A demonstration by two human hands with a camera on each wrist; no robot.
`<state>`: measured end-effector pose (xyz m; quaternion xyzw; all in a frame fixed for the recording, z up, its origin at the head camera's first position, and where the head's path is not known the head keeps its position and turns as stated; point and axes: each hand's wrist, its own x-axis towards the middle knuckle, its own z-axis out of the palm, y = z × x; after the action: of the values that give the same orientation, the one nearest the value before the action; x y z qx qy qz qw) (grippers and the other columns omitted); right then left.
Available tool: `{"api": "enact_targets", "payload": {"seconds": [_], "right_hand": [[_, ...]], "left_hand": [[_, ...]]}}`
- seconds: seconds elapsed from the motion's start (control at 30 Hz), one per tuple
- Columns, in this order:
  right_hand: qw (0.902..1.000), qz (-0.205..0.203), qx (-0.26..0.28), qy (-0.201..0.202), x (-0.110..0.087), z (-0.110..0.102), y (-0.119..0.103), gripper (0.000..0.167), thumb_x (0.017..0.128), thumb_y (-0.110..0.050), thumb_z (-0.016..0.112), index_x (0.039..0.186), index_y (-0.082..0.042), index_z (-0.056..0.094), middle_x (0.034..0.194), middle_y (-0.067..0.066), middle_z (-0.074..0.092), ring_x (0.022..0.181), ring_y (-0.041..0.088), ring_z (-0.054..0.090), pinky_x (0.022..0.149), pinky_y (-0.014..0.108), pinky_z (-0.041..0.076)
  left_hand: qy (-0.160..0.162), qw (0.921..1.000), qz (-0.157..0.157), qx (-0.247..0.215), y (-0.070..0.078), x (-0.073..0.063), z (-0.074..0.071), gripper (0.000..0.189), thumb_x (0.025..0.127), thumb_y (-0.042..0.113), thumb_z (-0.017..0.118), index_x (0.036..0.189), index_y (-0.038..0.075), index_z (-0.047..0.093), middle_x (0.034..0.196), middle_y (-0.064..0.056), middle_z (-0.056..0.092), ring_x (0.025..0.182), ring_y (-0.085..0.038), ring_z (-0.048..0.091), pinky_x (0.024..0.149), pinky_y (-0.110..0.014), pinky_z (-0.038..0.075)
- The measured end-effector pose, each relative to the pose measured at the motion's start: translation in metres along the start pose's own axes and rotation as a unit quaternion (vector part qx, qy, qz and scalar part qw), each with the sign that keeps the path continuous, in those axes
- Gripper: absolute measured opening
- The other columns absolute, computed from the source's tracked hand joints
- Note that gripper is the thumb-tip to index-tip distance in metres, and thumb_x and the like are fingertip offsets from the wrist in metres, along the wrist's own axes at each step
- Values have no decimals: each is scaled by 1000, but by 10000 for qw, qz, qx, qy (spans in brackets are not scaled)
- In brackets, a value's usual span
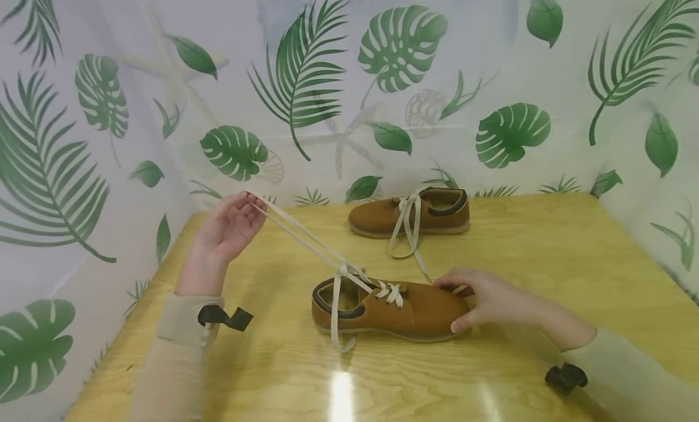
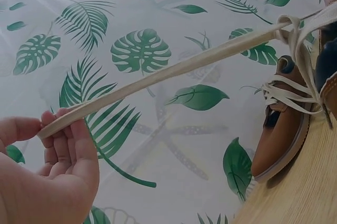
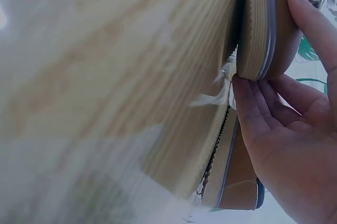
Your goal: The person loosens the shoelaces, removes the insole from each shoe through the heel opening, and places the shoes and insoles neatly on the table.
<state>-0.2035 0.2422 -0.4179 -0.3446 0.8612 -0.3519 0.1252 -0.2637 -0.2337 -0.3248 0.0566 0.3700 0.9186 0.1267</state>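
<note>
Right hand (image 1: pixel 496 299), brown shoe (image 1: pixel 423 313) leftward, toe (image 1: pixel 449 309) gripped

On table (image 1: pixel 437 379), near shoe (image 1: pixel 417 309), toe towards three o'clock, right hand (image 1: pixel 491 297) round that toe. Behind, at twelve, far shoe (image 1: pixel 375 217), toe towards nine. At ten from near shoe, left hand (image 1: pixel 232 228), lace (image 2: pixel 163 78) stretched between the two.

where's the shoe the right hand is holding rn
In the head view, that brown shoe sits just below and right of centre on the table, its toe in the right hand, the other shoe behind it.
</note>
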Motion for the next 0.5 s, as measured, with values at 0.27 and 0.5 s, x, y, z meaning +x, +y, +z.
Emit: {"api": "enact_targets", "payload": {"seconds": [0.27, 0.5], "right_hand": [[9999, 95, -86, -26, -1, -4, -4, 79, 81, -37, 94, 140, 4, 61, 138, 19, 65, 121, 37, 66, 103, 45, 59], [9998, 157, -68, -56, -2, -3, -3, 79, 81, -35, 94, 141, 4, 61, 137, 18, 66, 122, 36, 65, 104, 45, 59]], "left_hand": [[88, 9981, 130, -603, 6, 1, -6, 16, 106, 3, 62, 91, 0, 67, 88, -8, 69, 87, -20, 66, 81, -25, 58], [731, 9893, 105, -1259, 17, -4, -13, 11, 95, -6, 74, 90, -2, 65, 87, -11, 67, 84, -22, 65, 78, -27, 57]]}}
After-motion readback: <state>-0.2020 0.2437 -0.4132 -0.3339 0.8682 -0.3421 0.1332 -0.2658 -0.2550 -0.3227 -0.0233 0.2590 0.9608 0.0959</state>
